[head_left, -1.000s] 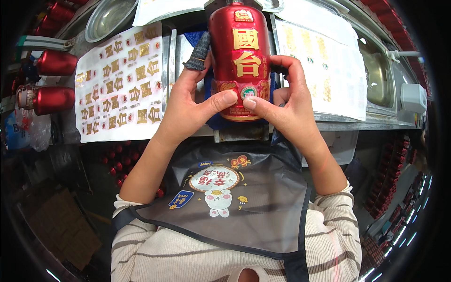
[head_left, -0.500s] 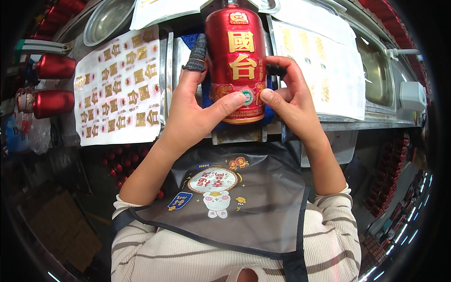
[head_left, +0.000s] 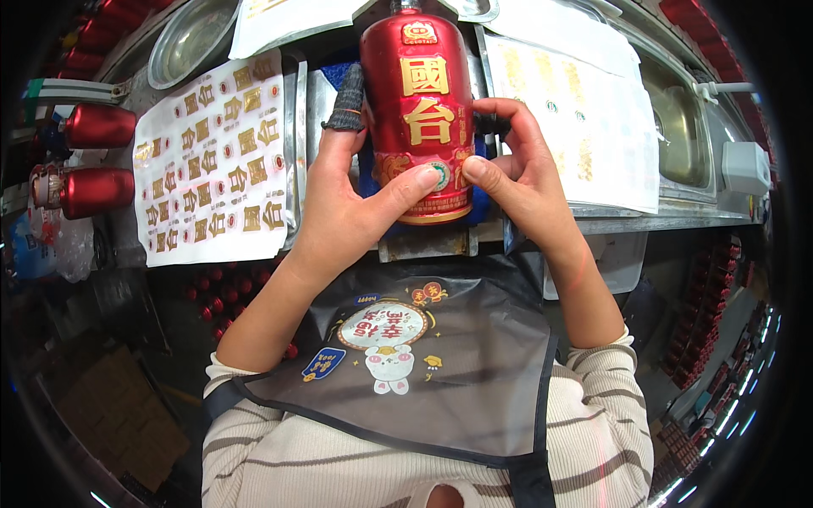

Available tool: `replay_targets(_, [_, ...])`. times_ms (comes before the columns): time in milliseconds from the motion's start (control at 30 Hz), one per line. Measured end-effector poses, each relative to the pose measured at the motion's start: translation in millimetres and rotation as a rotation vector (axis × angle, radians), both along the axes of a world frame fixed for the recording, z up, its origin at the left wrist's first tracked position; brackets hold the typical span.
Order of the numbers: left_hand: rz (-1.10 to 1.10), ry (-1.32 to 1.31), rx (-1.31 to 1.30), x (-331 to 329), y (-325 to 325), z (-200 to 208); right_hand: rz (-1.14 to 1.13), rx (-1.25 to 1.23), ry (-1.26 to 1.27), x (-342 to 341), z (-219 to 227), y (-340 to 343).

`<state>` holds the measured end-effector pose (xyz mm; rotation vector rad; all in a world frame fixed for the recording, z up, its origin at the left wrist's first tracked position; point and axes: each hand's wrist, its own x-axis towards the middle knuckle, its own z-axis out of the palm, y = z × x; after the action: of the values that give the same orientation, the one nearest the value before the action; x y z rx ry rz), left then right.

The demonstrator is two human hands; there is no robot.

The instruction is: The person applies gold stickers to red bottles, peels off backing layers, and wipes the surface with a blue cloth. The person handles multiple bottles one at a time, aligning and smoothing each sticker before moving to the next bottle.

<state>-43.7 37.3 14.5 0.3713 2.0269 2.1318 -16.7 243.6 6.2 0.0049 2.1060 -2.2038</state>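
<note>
A glossy red bottle [head_left: 415, 89] with raised gold characters lies in front of me over a blue cloth [head_left: 483, 207], its neck pointing away. My left hand [head_left: 345, 199] grips its left side, the thumb pressed on the lower front beside a small round green-and-white sticker [head_left: 439, 174]. From the other side my right hand [head_left: 527, 173] holds the bottle, its thumb near the lower right of the front. Dark finger covers [head_left: 345, 106] wrap fingers of both hands. The fingers behind the bottle are hidden.
On the left lies a white sheet of gold character stickers [head_left: 212, 161], with red bottles [head_left: 97, 190] beyond it. Another sheet with gold strips [head_left: 584, 118] is at the right, by a metal basin [head_left: 682, 135]. A round metal bowl [head_left: 193, 42] sits at the back left.
The bottle has shifted slightly to the left in the picture, mostly at its top. Both hands keep nearly the same hold, thumbs on its lower front.
</note>
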Motion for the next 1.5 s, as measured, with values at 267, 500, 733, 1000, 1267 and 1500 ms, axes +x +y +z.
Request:
replay_targets(267, [0.026, -0.036, -0.078, 1.0, 3.7, 7.6, -0.016, -0.029, -0.019, -1.4, 1.3, -0.6])
replay_targets(500, [0.046, -0.028, -0.005, 1.1, 7.6, 7.1, -0.036, -0.039, -0.007, -1.8, -0.6, -2.9])
replay_targets(733, [0.024, -0.018, -0.006, -0.2, 2.9, 3.6, -0.014, -0.032, -0.089, -1.0, 10.0, -0.9])
replay_targets(1000, [-0.05, -0.137, 0.15, -3.8, -18.9, -17.1, -0.078, 0.021, -0.086, 5.9, 17.7, -12.2])
replay_targets(1267, [-0.022, -0.102, 0.098, -0.6, -12.5, -13.5, -0.096, 0.106, -0.073, 4.9, 22.0, -21.4])
replay_targets(1500, [-0.021, -0.107, 0.156, -1.6, -12.1, -12.2, -0.088, 0.112, -0.073, 3.1, 21.3, -18.9])
